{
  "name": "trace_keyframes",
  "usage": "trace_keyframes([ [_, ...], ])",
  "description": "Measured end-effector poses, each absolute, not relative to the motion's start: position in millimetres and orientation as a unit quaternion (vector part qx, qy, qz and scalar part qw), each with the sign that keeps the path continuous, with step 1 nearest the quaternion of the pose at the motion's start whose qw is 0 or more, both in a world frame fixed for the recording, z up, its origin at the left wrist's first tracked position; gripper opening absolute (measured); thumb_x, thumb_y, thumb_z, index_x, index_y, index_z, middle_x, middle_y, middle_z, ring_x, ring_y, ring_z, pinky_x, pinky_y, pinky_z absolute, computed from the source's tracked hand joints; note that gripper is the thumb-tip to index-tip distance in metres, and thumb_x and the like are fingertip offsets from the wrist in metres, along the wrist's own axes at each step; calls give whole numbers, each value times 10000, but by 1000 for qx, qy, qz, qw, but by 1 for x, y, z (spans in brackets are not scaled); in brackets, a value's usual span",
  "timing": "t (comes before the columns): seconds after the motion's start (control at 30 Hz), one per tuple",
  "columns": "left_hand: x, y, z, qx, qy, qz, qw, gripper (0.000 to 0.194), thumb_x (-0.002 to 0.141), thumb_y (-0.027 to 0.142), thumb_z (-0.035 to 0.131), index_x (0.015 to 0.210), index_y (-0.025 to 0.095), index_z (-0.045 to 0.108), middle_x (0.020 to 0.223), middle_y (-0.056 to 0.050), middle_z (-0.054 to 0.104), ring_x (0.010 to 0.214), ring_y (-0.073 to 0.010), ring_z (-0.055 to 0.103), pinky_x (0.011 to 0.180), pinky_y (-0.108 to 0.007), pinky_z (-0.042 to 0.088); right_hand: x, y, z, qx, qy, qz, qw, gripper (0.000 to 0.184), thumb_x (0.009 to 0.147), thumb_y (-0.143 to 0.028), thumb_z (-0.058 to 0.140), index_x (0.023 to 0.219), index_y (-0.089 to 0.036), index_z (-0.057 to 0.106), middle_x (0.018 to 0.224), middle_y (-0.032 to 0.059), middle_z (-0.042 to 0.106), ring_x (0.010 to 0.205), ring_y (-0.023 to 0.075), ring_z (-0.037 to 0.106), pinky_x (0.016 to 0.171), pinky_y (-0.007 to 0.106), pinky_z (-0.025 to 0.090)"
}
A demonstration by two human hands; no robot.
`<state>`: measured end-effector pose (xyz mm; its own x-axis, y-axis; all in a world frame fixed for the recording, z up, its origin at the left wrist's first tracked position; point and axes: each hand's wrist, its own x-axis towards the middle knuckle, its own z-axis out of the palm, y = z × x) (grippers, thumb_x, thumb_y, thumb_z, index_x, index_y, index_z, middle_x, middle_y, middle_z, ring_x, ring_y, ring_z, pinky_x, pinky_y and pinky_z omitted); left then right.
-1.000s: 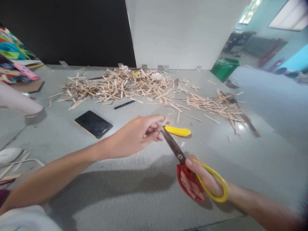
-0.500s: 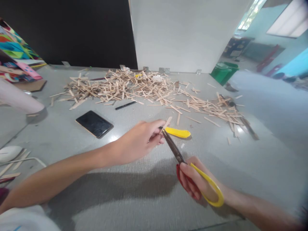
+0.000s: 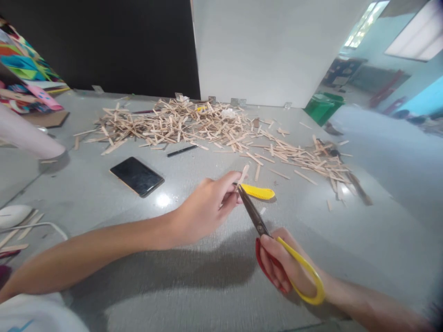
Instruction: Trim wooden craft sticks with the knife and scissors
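Between the thumb and fingers of my left hand [image 3: 207, 210] is a small flat wooden stick [image 3: 244, 174], its rounded end pointing up and away. My right hand [image 3: 285, 263] is wrapped round the handles of a pair of scissors [image 3: 254, 214], one handle red and the other yellow. The blade tips meet the lower part of the stick, close to my left fingertips. Whether they cut into it, I cannot tell. Just behind the tips, a yellow utility knife [image 3: 259, 192] lies on the grey tabletop [image 3: 180, 290], partly hidden by my left hand.
A heap of wooden sticks [image 3: 173, 122] spreads along the back, against a black and white panel [image 3: 256, 50]. A phone [image 3: 136, 176] and a black pen [image 3: 182, 151] lie left of centre. At left are a pale tube [image 3: 31, 133] and a white mouse [image 3: 15, 216].
The scissor blades and handles have closed together. The stick now stands more upright in my left fingers. Both hands have shifted slightly down and toward the right in view.
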<state>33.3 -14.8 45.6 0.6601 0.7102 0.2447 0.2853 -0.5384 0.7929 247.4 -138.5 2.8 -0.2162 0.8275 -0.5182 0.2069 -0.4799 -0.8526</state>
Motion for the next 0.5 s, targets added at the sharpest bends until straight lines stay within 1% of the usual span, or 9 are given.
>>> trace_keyframes([
  [0.23,36,-19,45,813,307,295,396,156,1063,205,569,1217,221,589,952,-39,851,812,-185,813,720,-246,624,248,-141,3,-596,-447,626,231,924,805,-1079,474,455,-224,492,348,-24,407,285,62,360,337,188,303],
  [0.4,36,-20,46,807,308,298,406,161,1077,208,549,1236,215,577,980,-51,856,824,-185,817,727,-248,619,251,-143,-1,-596,-453,621,232,924,836,-1067,464,467,-220,488,357,-29,404,292,59,357,333,180,295],
  [0.5,35,-19,46,807,309,292,410,126,1085,205,535,1206,212,572,980,-53,853,838,-186,819,726,-246,607,251,-143,0,-586,-462,623,235,923,854,-1053,468,459,-220,486,348,-24,410,286,61,358,330,179,295],
])
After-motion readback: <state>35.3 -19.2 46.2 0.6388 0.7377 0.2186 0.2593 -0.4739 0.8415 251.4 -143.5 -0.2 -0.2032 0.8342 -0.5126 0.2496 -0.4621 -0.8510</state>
